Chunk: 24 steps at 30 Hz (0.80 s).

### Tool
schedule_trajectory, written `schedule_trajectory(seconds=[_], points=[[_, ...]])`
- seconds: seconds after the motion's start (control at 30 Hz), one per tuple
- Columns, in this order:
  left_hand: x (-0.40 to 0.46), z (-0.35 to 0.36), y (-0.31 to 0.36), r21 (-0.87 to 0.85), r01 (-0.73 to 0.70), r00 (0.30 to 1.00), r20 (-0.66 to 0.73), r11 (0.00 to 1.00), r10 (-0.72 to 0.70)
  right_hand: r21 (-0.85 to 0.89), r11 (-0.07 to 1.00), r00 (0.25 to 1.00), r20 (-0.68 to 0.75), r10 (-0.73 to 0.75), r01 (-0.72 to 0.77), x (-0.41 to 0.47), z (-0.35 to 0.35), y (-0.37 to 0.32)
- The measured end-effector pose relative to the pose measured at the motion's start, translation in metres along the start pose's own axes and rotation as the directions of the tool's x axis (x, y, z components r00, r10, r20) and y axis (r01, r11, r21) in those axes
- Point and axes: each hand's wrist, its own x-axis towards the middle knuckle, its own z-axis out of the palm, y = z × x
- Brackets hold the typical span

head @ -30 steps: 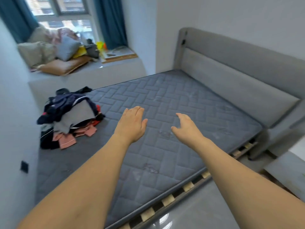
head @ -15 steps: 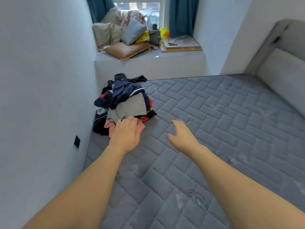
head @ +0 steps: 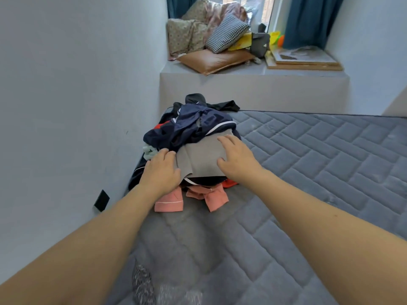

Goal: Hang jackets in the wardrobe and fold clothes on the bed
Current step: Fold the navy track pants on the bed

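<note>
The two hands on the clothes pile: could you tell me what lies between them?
In the head view, a grey garment atop the clothes pile spans between the left hand and right hand.

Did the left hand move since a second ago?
Yes. The left hand went forward to the clothes pile by the wall; earlier it hovered over bare mattress, and now it rests on the pile's near left edge.

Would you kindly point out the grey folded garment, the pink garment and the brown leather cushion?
Grey folded garment [head: 201, 159]: head view, middle of its flat top panel.
Pink garment [head: 169, 202]: head view, cuffed left piece.
Brown leather cushion [head: 214, 60]: head view, centre of its top face.
</note>
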Motion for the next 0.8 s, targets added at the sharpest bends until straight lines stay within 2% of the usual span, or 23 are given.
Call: schedule_trajectory(seconds=[0.2,0.3,0.37,0.43,0.47,0.5,0.57,0.63,0.67,0.8], points=[[0.125,0.045,-0.028,-0.113,0.006,1.000,0.006,0.994,-0.005,-0.207,0.978,0.998,-0.057,-0.008,-0.004,0.118,0.058,0.040],[0.190,0.073,-0.035,-0.148,-0.028,1.000,0.003,0.989,0.029,-0.214,0.977,0.996,-0.087,0.005,-0.024,0.182,0.081,0.056],[0.224,0.106,-0.042,-0.172,0.000,0.996,0.093,0.985,0.016,-0.212,0.977,0.996,-0.089,-0.005,-0.014,0.222,0.102,0.070],[0.236,0.164,-0.049,-0.194,0.061,0.981,0.193,0.979,-0.022,-0.294,0.956,0.999,-0.044,-0.018,0.005,0.243,0.140,0.095],[0.231,0.198,-0.053,-0.184,0.098,0.978,0.199,0.978,-0.060,-0.351,0.936,0.999,-0.032,-0.026,0.014,0.242,0.169,0.109],[0.221,0.232,-0.056,-0.149,0.114,0.983,0.158,0.982,-0.090,-0.393,0.919,0.998,-0.052,-0.045,0.021,0.234,0.202,0.124],[0.202,0.288,-0.058,-0.041,0.053,0.998,-0.037,0.998,-0.054,-0.389,0.921,0.977,-0.184,-0.110,0.030,0.210,0.265,0.155],[0.200,0.322,-0.061,0.030,-0.003,0.968,-0.252,1.000,0.011,-0.360,0.932,0.907,-0.375,-0.192,0.048,0.204,0.304,0.180],[0.204,0.330,-0.062,0.029,-0.001,0.948,-0.318,1.000,0.010,-0.343,0.938,0.874,-0.437,-0.215,0.059,0.207,0.314,0.190],[0.208,0.328,-0.060,0.013,0.009,0.927,-0.375,1.000,-0.004,-0.320,0.944,0.833,-0.497,-0.241,0.082,0.212,0.317,0.195]])
